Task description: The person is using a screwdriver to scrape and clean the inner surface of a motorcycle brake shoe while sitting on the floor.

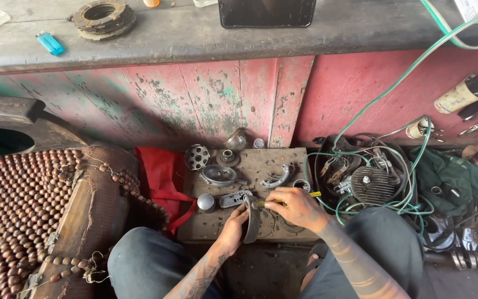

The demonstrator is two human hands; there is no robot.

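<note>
In the head view, a curved brake shoe (253, 220) is held upright on edge over a worn wooden block (261, 160), between the two hands. The left hand (233, 226) is closed around the shoe's outer curve, fingers wrapped on its near side. The right hand (294, 207) is closed on a yellow-handled tool (286, 200), whose tip is pressed against the shoe just beside the left fingers; the tool's yellow end (315, 194) is seen sticking out past the right knuckles.

Just beyond the left hand, a small flat metal plate (234, 198) and a round silver cap (206, 201) are laid on the block. Farther off, a second brake shoe (276, 177), a round cover (218, 175), a small gear (227, 157) and a perforated drum (197, 156) are spread.

To the outer side of the right hand, an engine part (372, 184) is tangled in green wire (416, 66). To the outer side of the left hand, a red cloth (161, 177) and a beaded seat cover (17, 205) are seen. Well above both hands, on a grey shelf (195, 33), a stack of clutch plates (103, 18) and a blue lighter (50, 43) are placed.
</note>
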